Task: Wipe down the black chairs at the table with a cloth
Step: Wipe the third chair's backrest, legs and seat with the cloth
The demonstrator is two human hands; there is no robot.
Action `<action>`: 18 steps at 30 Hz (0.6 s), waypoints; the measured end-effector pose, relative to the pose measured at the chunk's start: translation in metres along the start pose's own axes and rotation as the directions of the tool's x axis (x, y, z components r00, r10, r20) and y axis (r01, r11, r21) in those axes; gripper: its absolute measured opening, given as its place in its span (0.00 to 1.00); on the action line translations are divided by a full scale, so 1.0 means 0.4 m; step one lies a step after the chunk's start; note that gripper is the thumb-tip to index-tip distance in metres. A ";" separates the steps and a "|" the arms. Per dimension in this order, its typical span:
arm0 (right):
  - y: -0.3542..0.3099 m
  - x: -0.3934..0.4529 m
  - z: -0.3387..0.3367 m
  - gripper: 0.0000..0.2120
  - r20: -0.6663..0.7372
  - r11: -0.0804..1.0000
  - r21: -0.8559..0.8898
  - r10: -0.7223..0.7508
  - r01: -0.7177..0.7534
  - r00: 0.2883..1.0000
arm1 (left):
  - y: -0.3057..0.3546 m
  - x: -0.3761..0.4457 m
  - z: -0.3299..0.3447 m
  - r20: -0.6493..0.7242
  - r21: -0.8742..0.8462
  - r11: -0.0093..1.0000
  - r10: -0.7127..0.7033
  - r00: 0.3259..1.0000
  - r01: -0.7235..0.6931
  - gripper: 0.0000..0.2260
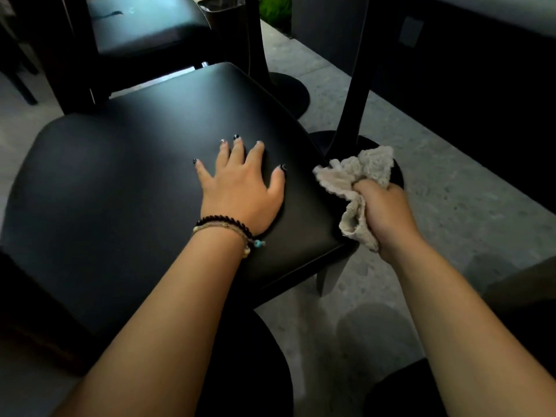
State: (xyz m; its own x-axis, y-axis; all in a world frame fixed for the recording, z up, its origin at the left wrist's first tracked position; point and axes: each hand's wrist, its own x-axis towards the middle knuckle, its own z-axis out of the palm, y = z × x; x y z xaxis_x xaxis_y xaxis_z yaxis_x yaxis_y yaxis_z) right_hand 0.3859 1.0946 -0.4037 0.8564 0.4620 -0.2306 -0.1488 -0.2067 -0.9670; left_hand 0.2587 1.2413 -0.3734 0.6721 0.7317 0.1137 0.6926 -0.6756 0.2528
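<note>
I see the smooth black chair [144,188] seat, rounded at its corners, below me. My left hand [240,191] lies flat on it, fingers spread. My right hand [382,212] grips a crumpled knitted cloth [358,179] just off the seat's right edge, above speckled floor [451,206].

Wide black seat [126,188] lying bare left of the flat left hand [240,188], right hand [388,215] gripping the cloth [355,182] just off the seat's right edge, table post [358,73] standing close behind it, second chair [144,34] crowding the far edge, pale floor [451,200] opening to the right.
</note>
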 end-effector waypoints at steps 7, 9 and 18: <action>-0.086 0.200 0.093 0.07 0.248 0.993 -0.119 0.053 -0.024 0.967 | -0.002 -0.008 0.007 -0.075 -0.006 1.000 0.006 0.997 -0.007 0.27; -0.124 0.251 0.139 0.11 0.256 0.984 -0.179 0.022 0.025 0.967 | -0.001 -0.004 0.008 -0.086 -0.014 1.000 -0.001 0.996 0.000 0.26; -0.077 0.193 0.082 0.02 0.345 0.999 -0.003 0.035 -0.036 0.938 | 0.005 -0.004 0.008 -0.098 -0.016 0.999 -0.029 0.995 0.027 0.30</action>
State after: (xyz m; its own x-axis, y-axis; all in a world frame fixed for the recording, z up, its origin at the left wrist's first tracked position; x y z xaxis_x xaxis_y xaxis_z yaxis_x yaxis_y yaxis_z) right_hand 0.4404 1.1651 -0.3954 0.6271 0.7239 -0.2876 -0.1781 -0.2261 -0.9577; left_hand 0.2601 1.2385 -0.3761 0.6231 0.7560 0.2005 0.7061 -0.6539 0.2716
